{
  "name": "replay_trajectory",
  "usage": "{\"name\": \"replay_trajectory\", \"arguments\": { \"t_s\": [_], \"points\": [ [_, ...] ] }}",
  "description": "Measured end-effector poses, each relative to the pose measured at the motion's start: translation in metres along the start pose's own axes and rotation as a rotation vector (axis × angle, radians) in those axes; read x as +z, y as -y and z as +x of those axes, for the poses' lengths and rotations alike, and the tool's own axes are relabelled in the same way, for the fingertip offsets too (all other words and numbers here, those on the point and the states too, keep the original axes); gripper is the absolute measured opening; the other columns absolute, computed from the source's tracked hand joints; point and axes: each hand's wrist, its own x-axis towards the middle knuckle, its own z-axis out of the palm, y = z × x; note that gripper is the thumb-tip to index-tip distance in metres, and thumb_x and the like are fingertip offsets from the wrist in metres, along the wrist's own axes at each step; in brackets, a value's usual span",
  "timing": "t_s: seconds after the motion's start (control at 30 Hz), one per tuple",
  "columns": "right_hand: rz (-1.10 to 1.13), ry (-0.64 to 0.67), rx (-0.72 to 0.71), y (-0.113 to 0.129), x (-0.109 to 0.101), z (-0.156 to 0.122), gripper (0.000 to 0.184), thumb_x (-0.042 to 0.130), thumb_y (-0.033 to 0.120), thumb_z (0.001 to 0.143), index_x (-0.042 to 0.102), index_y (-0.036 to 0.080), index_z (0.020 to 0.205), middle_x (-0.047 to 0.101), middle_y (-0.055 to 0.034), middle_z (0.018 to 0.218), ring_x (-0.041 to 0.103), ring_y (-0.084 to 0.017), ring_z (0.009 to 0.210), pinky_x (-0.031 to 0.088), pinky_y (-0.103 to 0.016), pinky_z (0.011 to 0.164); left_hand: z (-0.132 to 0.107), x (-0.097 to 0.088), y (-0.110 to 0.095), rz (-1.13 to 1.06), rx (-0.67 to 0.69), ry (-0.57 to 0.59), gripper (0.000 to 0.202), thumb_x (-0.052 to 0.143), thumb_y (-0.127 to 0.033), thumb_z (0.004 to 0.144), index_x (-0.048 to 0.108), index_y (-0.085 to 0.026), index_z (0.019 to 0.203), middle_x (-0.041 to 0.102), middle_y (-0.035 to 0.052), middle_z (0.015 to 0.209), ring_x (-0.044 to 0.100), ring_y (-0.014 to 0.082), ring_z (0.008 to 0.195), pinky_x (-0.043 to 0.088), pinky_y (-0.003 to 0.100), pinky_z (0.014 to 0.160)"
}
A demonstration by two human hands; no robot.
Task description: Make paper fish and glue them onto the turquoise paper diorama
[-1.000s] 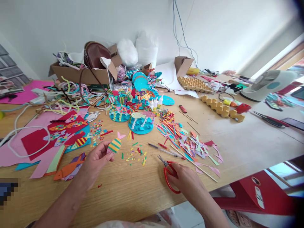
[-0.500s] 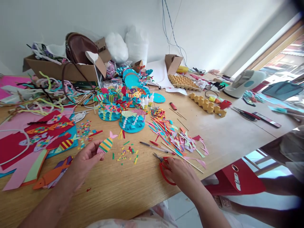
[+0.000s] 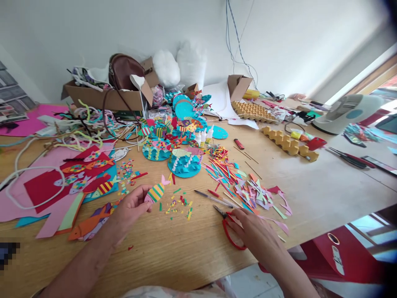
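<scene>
My left hand [image 3: 130, 207] pinches a small paper fish [image 3: 156, 191] with green and yellow stripes and a pink tail, held just above the wooden table [image 3: 173, 252]. On the table to the right lie red-handled scissors [image 3: 229, 229]; my right hand [image 3: 256, 234] rests over their handles with its fingers curled around them. Tiny coloured paper bits [image 3: 178, 203] are scattered between my two hands. A pen [image 3: 212, 198] lies just beyond the scissors.
Coloured paper scraps [image 3: 248, 188] and strips pile up right of centre. Teal craft discs with paper fish [image 3: 182, 161] stand mid-table. Felt sheets with fish [image 3: 71, 178] lie left, a cardboard box [image 3: 105, 97] behind. Egg-carton pieces [image 3: 290, 142], a fan [image 3: 347, 111] and a red stool [image 3: 338, 252] are to the right.
The view swung right and then back. My left hand kept its hold on the fish. My right hand stayed on the scissors, which shifted slightly rightward.
</scene>
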Motion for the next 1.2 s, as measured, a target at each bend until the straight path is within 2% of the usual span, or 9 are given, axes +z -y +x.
{"name": "replay_trajectory", "arguments": {
  "t_s": [0.13,0.23,0.37,0.47,0.57,0.73,0.9,1.07,1.2],
  "points": [
    [0.307,-0.150,-0.114,0.011,0.000,0.010,0.023,0.042,0.031,0.084,0.061,0.020,0.088,0.065,-0.0073,0.087,0.061,-0.021,0.075,0.042,-0.030,0.063,-0.002,0.000,-0.002,-0.038,-0.008,0.063,0.032,0.059,-0.024,0.066,0.058,-0.019,0.097,0.053,-0.0035,0.070,0.046,0.0109,0.063,0.039,0.023,0.061],
    [0.648,-0.166,-0.215,0.033,-0.001,0.023,0.021,0.046,0.033,0.082,0.061,0.019,0.088,0.065,-0.0055,0.083,0.059,-0.018,0.073,0.043,-0.028,0.063,-0.003,0.000,-0.003,-0.064,-0.012,0.111,0.030,0.059,-0.024,0.066,0.058,-0.019,0.096,0.053,-0.0034,0.071,0.046,0.0108,0.063,0.038,0.024,0.061],
    [1.067,0.003,-0.287,0.070,-0.007,0.043,0.022,0.052,0.035,0.078,0.059,0.018,0.089,0.064,-0.0043,0.081,0.059,-0.016,0.073,0.043,-0.026,0.060,-0.004,0.001,-0.006,-0.073,-0.011,0.166,0.028,0.057,-0.024,0.068,0.058,-0.020,0.096,0.052,-0.0035,0.070,0.045,0.0111,0.064,0.037,0.024,0.061],
    [1.279,0.160,-0.318,0.092,-0.014,0.054,0.027,0.056,0.039,0.075,0.058,0.017,0.092,0.063,-0.0038,0.083,0.059,-0.015,0.074,0.042,-0.024,0.057,-0.006,0.002,-0.009,-0.061,-0.009,0.182,0.026,0.058,-0.024,0.068,0.058,-0.019,0.094,0.052,-0.0030,0.071,0.043,0.0109,0.063,0.036,0.023,0.060],
    [1.330,0.238,-0.327,0.104,-0.020,0.060,0.027,0.058,0.040,0.073,0.059,0.017,0.087,0.062,-0.0022,0.079,0.058,-0.012,0.070,0.039,-0.022,0.054,-0.006,0.003,-0.010,-0.072,0.002,0.194,0.024,0.058,-0.025,0.068,0.058,-0.018,0.091,0.050,-0.0034,0.068,0.042,0.0106,0.062,0.034,0.023,0.058],
    [1.324,0.256,-0.307,0.115,-0.023,0.066,0.016,0.060,0.031,0.069,0.056,0.017,0.076,0.056,0.0027,0.062,0.050,-0.009,0.056,0.037,-0.021,0.051,-0.005,0.001,-0.007,-0.047,0.012,0.210,0.023,0.056,-0.025,0.070,0.059,-0.019,0.092,0.049,-0.0036,0.067,0.040,0.0105,0.061,0.033,0.023,0.058],
    [1.374,0.283,-0.360,0.120,-0.020,0.072,0.012,0.059,0.026,0.065,0.052,0.017,0.069,0.051,0.0049,0.057,0.046,-0.008,0.052,0.036,-0.022,0.052,-0.005,-0.002,-0.003,-0.025,0.018,0.243,0.023,0.055,-0.023,0.072,0.058,-0.019,0.094,0.050,-0.0029,0.071,0.042,0.0112,0.065,0.034,0.023,0.060],
    [1.338,0.264,-0.414,0.122,-0.016,0.076,0.010,0.057,0.025,0.064,0.050,0.017,0.064,0.048,0.0056,0.055,0.043,-0.008,0.050,0.034,-0.022,0.051,-0.001,-0.004,0.001,-0.034,0.001,0.237,0.025,0.057,-0.026,0.070,0.058,-0.018,0.094,0.049,-0.0025,0.071,0.041,0.0110,0.064,0.034,0.023,0.058],
    [1.309,0.225,-0.400,0.125,-0.015,0.073,0.010,0.055,0.025,0.066,0.051,0.017,0.064,0.048,0.0052,0.055,0.043,-0.008,0.050,0.032,-0.022,0.051,-0.002,-0.005,-0.001,-0.057,-0.019,0.197,0.025,0.058,-0.028,0.069,0.058,-0.018,0.092,0.050,-0.0020,0.071,0.042,0.0113,0.064,0.036,0.023,0.059]
  ]
}}
